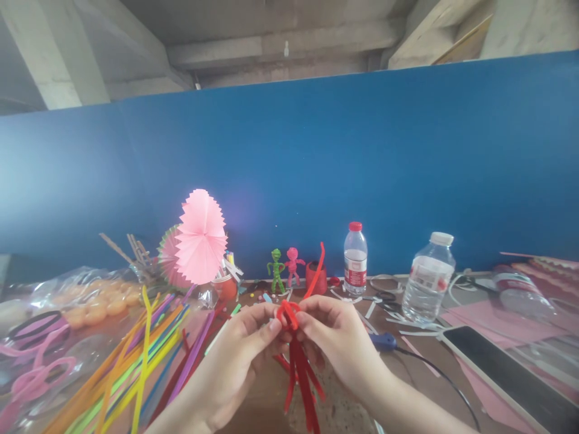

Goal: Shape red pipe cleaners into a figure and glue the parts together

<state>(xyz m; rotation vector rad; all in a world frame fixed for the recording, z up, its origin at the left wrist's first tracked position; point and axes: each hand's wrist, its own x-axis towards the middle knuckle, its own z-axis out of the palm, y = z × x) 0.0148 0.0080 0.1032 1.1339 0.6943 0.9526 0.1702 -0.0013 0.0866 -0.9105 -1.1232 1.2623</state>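
Red pipe cleaners (299, 367) are bunched between my two hands in front of me, looped at the top with several ends hanging down and one strand sticking up to the right. My left hand (256, 337) pinches the looped part from the left, thumb against the fingers. From the other side, my right hand (332, 328) grips the same loop with thumb and fingertips. Some of the fingertips are hidden behind the bunch. Behind the hands stand a green figure (275, 271) and a pink figure (294, 266), next to a red spool (315, 278).
Coloured pipe cleaners (145, 355) lie at the left, near pink scissors (43, 374). A pink paper fan (202, 241) rises behind them. Two bottles (356, 262) (429, 280) stand at the back right. A blue-handled corded tool (383, 342) and a phone (511, 377) lie at the right.
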